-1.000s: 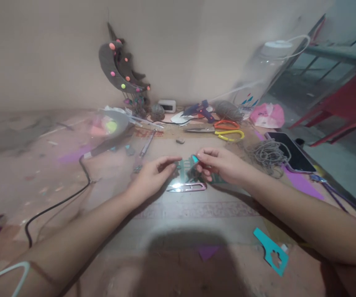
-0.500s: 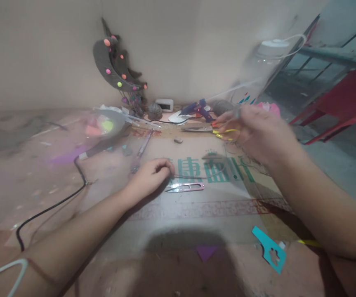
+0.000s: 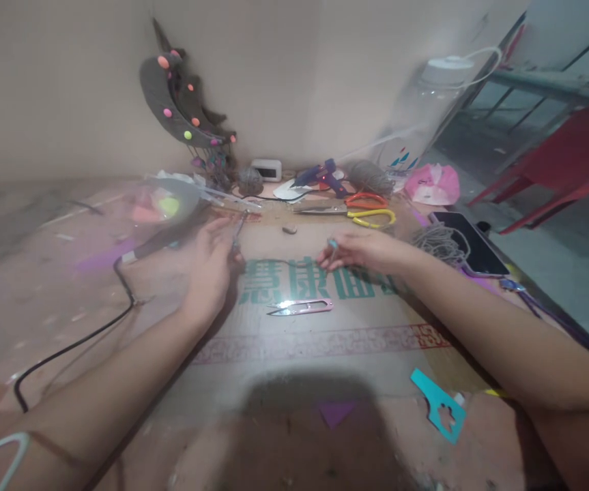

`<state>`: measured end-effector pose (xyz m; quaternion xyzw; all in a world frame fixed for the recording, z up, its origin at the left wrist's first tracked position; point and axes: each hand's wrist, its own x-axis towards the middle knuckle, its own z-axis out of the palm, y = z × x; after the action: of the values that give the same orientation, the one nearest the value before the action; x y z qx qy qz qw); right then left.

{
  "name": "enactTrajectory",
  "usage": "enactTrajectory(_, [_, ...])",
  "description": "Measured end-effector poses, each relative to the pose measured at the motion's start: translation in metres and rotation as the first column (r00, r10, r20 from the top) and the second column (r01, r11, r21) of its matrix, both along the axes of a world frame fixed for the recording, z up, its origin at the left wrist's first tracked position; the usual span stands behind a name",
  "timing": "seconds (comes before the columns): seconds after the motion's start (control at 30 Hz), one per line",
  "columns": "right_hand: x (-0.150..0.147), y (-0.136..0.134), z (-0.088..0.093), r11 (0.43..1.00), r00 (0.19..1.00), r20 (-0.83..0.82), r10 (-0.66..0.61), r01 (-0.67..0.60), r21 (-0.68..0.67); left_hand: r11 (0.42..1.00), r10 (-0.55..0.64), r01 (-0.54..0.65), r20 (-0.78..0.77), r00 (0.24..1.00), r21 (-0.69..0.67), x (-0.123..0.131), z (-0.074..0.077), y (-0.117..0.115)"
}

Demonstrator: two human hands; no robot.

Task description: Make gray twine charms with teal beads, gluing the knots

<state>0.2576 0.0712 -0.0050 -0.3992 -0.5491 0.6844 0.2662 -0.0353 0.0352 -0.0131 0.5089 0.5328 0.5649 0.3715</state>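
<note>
A thin grey cord [image 3: 286, 262] spans the space between my hands, just above the printed cardboard [image 3: 294, 361]. My left hand [image 3: 209, 266], slightly blurred, pinches its left end beside a pen [image 3: 241, 224]. At the other end, the fingertips of my right hand [image 3: 360, 252] are closed on the cord. A small teal patch shows at those fingertips; whether it is held or printed behind, I cannot tell. Pink thread snips [image 3: 302, 307] lie on the cardboard below the cord. Scissors with orange and yellow handles [image 3: 370, 210] rest beyond my right hand.
A blue glue gun [image 3: 322, 176], grey yarn balls [image 3: 370, 179] and a clear bottle [image 3: 417, 116] line the wall. Loose grey yarn [image 3: 442, 244] and a phone [image 3: 471, 242] lie right. A teal cutout [image 3: 440, 406] is near the front. A black cable [image 3: 74, 337] runs left.
My right hand has come down and left from above the scissors to the cord. My left hand has shifted left and away from me, near the pen. The snips stayed put.
</note>
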Motion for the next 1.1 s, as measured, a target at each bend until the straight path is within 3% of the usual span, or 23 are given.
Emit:
enactTrajectory(0.07, [0.014,0.012,0.000,0.970,0.975,-0.015,-0.220,0.221,0.100,0.998,-0.056,0.058,-0.186,0.981,0.006,0.000,0.004,-0.006])
enactTrajectory(0.13, [0.024,0.018,0.010,0.914,0.929,-0.057,-0.364,0.369,0.168,0.973,-0.218,0.229,-0.343,0.914,-0.011,0.004,0.007,-0.014])
enactTrajectory(0.17, [0.026,0.018,0.017,0.898,0.918,-0.080,-0.389,0.397,0.188,0.938,-0.321,0.345,-0.432,0.843,-0.025,0.007,0.008,-0.019])
enactTrajectory(0.23, [0.025,0.012,0.032,0.902,0.927,-0.109,-0.358,0.373,0.218,0.818,-0.476,0.567,-0.663,0.578,-0.093,0.013,0.007,-0.028])
enactTrajectory(0.3, [0.018,0.001,0.045,0.927,0.958,-0.101,-0.267,0.284,0.246,0.705,-0.495,0.682,-0.823,0.278,-0.193,0.019,0.006,-0.037])
enactTrajectory(0.33, [0.014,-0.005,0.050,0.935,0.972,-0.087,-0.217,0.233,0.267,0.673,-0.477,0.703,-0.862,0.173,-0.231,0.021,0.006,-0.041])
enactTrajectory(0.37, [0.009,-0.012,0.052,0.941,0.985,-0.066,-0.162,0.175,0.289,0.655,-0.452,0.712,-0.886,0.099,-0.254,0.022,0.007,-0.044])
enactTrajectory(0.43, [0.002,-0.024,0.051,0.941,0.999,-0.009,-0.044,0.044,0.335,0.663,-0.402,0.696,-0.915,0.021,-0.275,0.021,0.009,-0.048])
enactTrajectory(0.57, [-0.005,-0.045,0.029,0.914,0.985,0.139,0.105,-0.151,0.377,0.792,-0.343,0.546,-0.939,0.028,-0.273,0.014,0.020,-0.043])
enactTrajectory(0.63, [-0.009,-0.056,0.017,0.865,0.950,0.271,0.154,-0.262,0.428,0.872,-0.322,0.413,-0.944,0.076,-0.264,0.010,0.025,-0.035])
enactTrajectory(0.7, [-0.015,-0.070,0.011,0.800,0.905,0.343,0.252,-0.394,0.452,0.915,-0.317,0.307,-0.938,0.143,-0.263,0.007,0.029,-0.027])
enactTrajectory(0.8, [-0.026,-0.088,0.010,0.769,0.813,0.180,0.554,-0.582,0.264,0.929,-0.313,0.266,-0.929,0.199,-0.257,0.006,0.033,-0.021])
enactTrajectory(0.87, [-0.030,-0.096,0.013,0.807,0.804,-0.080,0.590,-0.582,0.103,0.933,-0.303,0.266,-0.928,0.215,-0.243,0.006,0.035,-0.022])
enactTrajectory(0.9, [-0.031,-0.097,0.014,0.856,0.837,-0.185,0.515,-0.514,0.060,0.933,-0.303,0.269,-0.925,0.227,-0.239,0.006,0.036,-0.024])
enactTrajectory(0.97, [-0.032,-0.098,0.016,0.944,0.914,-0.239,0.328,-0.323,0.064,0.930,-0.312,0.282,-0.912,0.266,-0.235,0.007,0.037,-0.026])
enactTrajectory(1.03, [-0.032,-0.097,0.016,0.949,0.939,-0.152,0.308,-0.292,0.119,0.919,-0.345,0.310,-0.881,0.324,-0.246,0.008,0.037,-0.027])
enactTrajectory(1.1, [-0.031,-0.097,0.013,0.903,0.891,-0.147,0.430,-0.425,0.064,0.886,-0.424,0.366,-0.814,0.397,-0.284,0.008,0.032,-0.024])
